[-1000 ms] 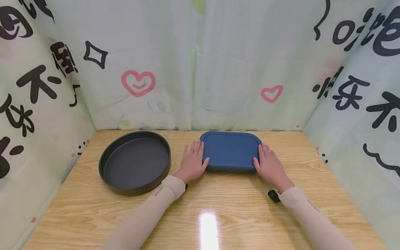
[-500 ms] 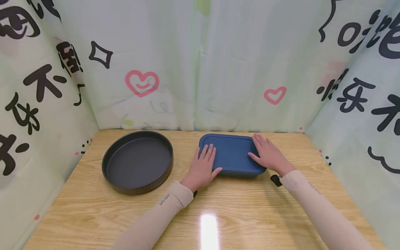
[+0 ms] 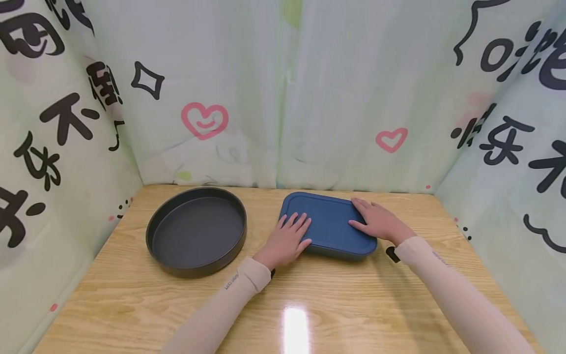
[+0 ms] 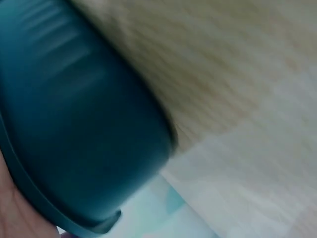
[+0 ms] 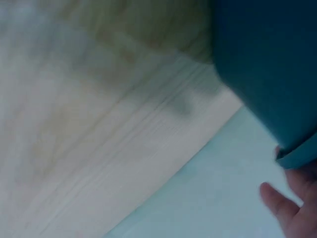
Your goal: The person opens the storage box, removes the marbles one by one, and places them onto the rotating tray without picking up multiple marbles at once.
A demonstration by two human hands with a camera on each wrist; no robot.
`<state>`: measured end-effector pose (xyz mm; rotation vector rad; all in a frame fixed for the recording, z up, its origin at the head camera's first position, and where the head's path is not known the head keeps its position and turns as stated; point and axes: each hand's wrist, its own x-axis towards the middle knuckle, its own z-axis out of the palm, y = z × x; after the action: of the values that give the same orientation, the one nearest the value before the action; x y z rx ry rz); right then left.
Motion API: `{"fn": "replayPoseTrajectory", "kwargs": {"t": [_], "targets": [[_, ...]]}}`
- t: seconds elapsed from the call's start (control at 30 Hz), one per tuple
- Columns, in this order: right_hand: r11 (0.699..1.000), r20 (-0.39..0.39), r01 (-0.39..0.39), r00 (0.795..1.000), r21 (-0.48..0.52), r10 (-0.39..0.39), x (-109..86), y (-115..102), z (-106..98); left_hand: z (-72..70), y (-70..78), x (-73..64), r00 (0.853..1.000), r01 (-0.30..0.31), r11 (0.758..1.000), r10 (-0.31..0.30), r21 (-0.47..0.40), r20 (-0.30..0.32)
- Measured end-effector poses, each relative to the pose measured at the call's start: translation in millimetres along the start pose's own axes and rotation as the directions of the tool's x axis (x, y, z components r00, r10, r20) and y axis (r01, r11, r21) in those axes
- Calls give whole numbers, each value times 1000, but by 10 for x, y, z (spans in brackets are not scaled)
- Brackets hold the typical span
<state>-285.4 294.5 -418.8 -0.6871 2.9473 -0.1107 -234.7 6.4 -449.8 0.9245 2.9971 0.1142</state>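
Box (image 3: pixel 329 219), blue-lidded, round-cornered, grained wood table (image 3: pixel 349 300)

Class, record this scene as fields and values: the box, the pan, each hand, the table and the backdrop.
Box: blue, rounded corners, on the table
Pan: dark, round, left of the box, apart
Left hand: on the box's left end
Right hand: on its right end
Table: wood-grained
Backdrop: pale, printed

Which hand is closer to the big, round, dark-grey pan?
The left. The left hand is just to the pan's right, at the left end of the rectangular blue-lidded box. The right hand is farther away, at the box's right end.
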Motion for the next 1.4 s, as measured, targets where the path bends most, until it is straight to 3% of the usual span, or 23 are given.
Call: {"fn": "replayPoseTrajectory", "kwargs": {"t": [0.33, 0.53, 0.7, 0.8, 0.87, 0.97, 1.07, 1.2, 1.3, 1.4], "targets": [[997, -78, -42, 996, -67, 37, -325, -405, 21, -43, -369, 149, 998, 60, 998, -60, 11, -27], [992, -111, -62, 993, -111, 50, -442, -581, 53, -32, -550, 247, 1000, -1, 1000, 1, 12, 4], [981, -140, -106, 987, -160, 84, -530, -695, 62, -60, -603, 319, 998, -55, 998, 56, -30, 23], [973, -160, -128, 982, -190, 98, -577, -778, 51, -55, -616, 376, 998, -65, 998, 65, -26, 11], [968, -170, -139, 980, -210, 104, -600, -830, 46, -43, -621, 416, 998, -53, 999, 53, -2, -30], [964, -177, -151, 978, -220, 112, -614, -880, 49, -19, -590, 428, 993, 18, 999, -14, 35, -118], [967, -191, -144, 976, -208, 104, -599, -867, 60, 2, -469, 363, 971, 144, 989, -138, 16, -197], [983, -212, -51, 977, -179, 12, -510, -714, 91, 6, -188, 186, 947, 256, 960, -273, -116, -171], [987, -196, 52, 977, -149, -81, -416, -570, 124, 13, 0, 66, 953, 262, 947, -285, -185, -108], [987, -154, 117, 979, -107, -132, -351, -482, 168, 42, 85, 7, 964, 235, 950, -254, -204, -75]]}}
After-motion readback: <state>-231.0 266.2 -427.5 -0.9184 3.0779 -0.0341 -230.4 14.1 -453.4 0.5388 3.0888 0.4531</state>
